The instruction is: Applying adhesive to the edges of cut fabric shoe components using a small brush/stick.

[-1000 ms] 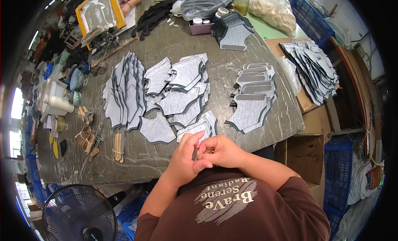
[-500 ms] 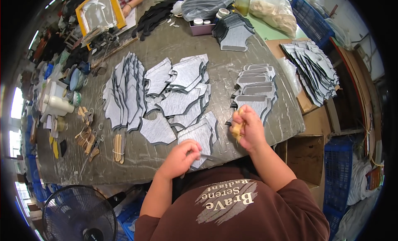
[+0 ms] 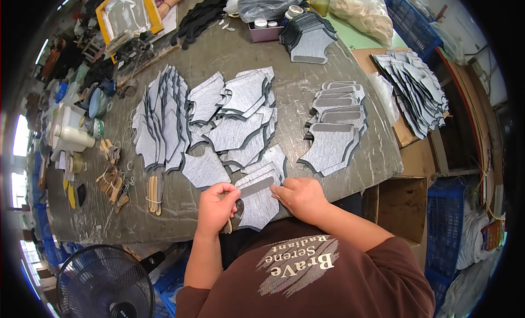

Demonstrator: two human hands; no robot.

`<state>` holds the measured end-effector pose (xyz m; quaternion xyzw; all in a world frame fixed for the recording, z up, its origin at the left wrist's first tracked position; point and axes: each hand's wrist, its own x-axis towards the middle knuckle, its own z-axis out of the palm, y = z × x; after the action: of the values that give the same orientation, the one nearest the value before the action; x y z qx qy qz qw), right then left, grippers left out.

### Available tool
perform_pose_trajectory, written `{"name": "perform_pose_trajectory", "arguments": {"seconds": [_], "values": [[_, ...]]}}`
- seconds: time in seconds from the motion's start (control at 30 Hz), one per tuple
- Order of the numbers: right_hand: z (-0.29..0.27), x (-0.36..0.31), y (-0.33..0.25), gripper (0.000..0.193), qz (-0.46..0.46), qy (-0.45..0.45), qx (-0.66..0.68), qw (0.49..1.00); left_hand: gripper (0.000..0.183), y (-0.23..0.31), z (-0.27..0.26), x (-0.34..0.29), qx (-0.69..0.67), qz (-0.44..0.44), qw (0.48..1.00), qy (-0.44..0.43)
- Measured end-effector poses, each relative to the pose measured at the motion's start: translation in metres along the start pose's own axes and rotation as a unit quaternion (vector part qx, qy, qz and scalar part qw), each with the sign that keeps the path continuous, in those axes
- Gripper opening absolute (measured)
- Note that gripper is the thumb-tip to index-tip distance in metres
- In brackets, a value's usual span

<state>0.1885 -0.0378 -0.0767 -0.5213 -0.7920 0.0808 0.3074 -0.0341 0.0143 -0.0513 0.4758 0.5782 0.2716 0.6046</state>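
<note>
Light grey cut fabric pieces with dark edges lie overlapped at the table's front edge, the nearest fabric piece [image 3: 259, 209] right before me. Across its top runs a dark grey strip [image 3: 257, 188]. My left hand [image 3: 216, 207] is closed, thumb and forefinger pinching the strip's left end. From under this hand pokes a short brownish stick [image 3: 228, 226], mostly hidden. My right hand [image 3: 302, 198] is closed too, its fingertips pinching at the strip's right end, by the piece's edge. Right of it lies a row of fabric pieces [image 3: 327, 145] bearing similar strips.
Heaps of plain fabric pieces [image 3: 240, 133] cover the table's middle, beside a fanned stack [image 3: 163, 118]. Bundled wooden sticks [image 3: 155, 195] lie at left. A fan [image 3: 106, 282] stands below the left edge. Another person's hand [image 3: 164, 10] is beside a yellow frame [image 3: 150, 11].
My right hand has come down and left to the front piece; the yellowish thing it held no longer shows. A dark strip now lies on that piece. My left hand has shifted left.
</note>
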Motion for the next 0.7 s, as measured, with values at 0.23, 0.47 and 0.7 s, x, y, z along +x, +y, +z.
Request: {"name": "perform_pose_trajectory", "arguments": {"seconds": [0.23, 0.47, 0.7], "values": [[-0.001, -0.003, 0.000, 0.023, -0.003, -0.057, -0.027, 0.998, 0.008, 0.003, 0.006, 0.006, 0.019, -0.024, 0.999, 0.017], [-0.005, 0.002, -0.001, 0.020, -0.011, -0.041, -0.015, 0.999, 0.008, 0.004, 0.005, 0.007, 0.011, -0.029, 0.999, 0.024], [-0.001, 0.001, 0.001, 0.016, -0.028, -0.054, -0.022, 0.998, 0.008, 0.007, 0.011, 0.007, 0.069, -0.011, 0.996, 0.048]]}}
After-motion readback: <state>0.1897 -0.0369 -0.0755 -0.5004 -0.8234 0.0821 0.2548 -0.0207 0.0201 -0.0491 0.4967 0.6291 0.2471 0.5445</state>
